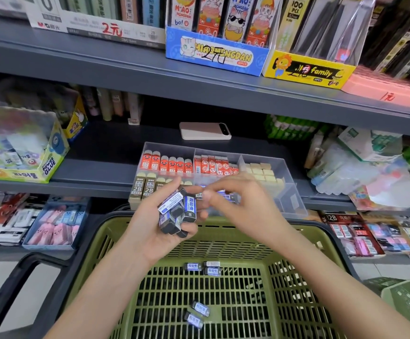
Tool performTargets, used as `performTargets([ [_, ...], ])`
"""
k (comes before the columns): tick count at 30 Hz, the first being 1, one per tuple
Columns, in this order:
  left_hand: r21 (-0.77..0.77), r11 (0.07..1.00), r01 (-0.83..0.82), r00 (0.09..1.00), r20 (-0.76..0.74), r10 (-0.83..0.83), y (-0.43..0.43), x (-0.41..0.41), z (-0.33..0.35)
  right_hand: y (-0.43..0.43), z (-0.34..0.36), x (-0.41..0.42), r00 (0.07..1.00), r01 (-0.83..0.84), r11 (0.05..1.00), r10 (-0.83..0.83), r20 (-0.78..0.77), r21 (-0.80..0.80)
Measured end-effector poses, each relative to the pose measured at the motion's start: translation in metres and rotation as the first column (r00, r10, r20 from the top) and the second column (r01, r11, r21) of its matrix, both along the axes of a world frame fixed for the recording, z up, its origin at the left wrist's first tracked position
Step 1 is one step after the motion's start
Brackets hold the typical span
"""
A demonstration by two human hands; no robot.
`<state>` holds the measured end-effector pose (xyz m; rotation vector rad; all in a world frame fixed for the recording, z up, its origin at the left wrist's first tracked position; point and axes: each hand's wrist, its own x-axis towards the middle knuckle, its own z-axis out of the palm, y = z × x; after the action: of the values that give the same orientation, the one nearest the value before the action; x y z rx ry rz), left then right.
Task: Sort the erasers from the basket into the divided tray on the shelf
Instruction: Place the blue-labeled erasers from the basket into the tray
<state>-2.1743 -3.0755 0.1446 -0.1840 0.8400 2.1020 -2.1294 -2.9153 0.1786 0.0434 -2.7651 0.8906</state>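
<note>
Your left hand is gripping several black, blue-sleeved rubber block erasers; your right hand, at three o'clock, is pinching one.

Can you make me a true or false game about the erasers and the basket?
1. The left hand holds a bunch of black erasers. True.
2. The basket is red. False: it is green.
3. Nothing is left in the basket. False: loose erasers lie on its bottom.
4. A phone lies on the shelf behind the clear tray. True.
</note>
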Motion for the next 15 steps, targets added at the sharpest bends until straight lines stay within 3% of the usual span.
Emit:
performTargets([
  [2, 0.012, 1.0, -0.001, 1.0, -0.002, 0.001, 0.002, 0.003, 0.001, -0.006, 0.002, 0.007, 0.992, -0.084, 0.994, 0.076, 0.105, 0.067],
  [5, 0.033, 0.999, 0.016, 1.0, -0.021, -0.016, 0.005, 0.007, 0.003, -0.006, 0.005, 0.009, 0.988, -0.106, 0.982, 0.086, 0.125, 0.156],
  [8, 0.042, 0.999, 0.011, 1.0, -0.007, -0.011, 0.009, 0.011, 0.001, -0.008, 0.005, 0.011, 0.98, -0.11, 0.994, 0.11, 0.165, -0.01],
  [10, 0.037, 0.999, 0.022, 1.0, -0.003, -0.022, 0.011, 0.012, 0.0, -0.01, 0.004, 0.014, 0.978, -0.09, 0.973, 0.127, 0.167, -0.211],
  [13, 0.009, 0.999, 0.041, 0.999, 0.009, -0.041, 0.01, 0.012, -0.003, 0.003, 0.009, 0.014, 0.984, -0.026, 0.829, 0.118, 0.131, -0.558],
  [15, -0.014, 0.999, 0.036, 0.999, 0.005, -0.036, 0.007, 0.011, -0.005, 0.023, 0.014, 0.007, 0.996, 0.049, 0.83, -0.002, 0.085, -0.555],
])
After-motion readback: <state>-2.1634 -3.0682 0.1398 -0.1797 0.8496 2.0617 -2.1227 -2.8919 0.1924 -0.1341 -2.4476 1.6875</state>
